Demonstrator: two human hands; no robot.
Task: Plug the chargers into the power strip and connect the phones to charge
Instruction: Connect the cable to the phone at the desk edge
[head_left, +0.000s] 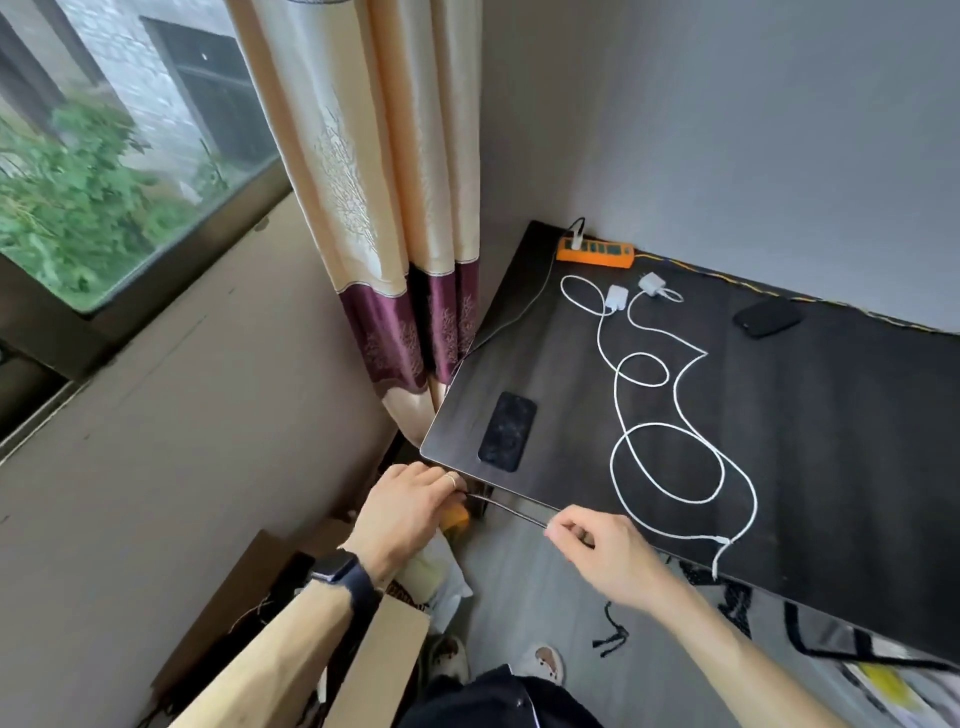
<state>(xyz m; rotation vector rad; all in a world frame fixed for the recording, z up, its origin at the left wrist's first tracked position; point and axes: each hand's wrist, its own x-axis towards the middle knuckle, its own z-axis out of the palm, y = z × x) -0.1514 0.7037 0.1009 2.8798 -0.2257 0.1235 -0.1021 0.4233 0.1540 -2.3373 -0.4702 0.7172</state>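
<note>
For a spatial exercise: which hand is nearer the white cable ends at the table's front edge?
Right. The right hand is just left of the cable ends, at the same edge; the left hand is farther left, by the table corner.

You find the orange power strip (595, 253) at the far corner of the desk (831, 441), two white chargers (616, 299) (652, 283) lying unplugged just beside it trailing looped white cables (616, 395), and two dark phones (507, 432) (769, 317) lying flat, well apart, unconnected.

Soft window (104, 171) daylight, edges warped and blurred
</note>
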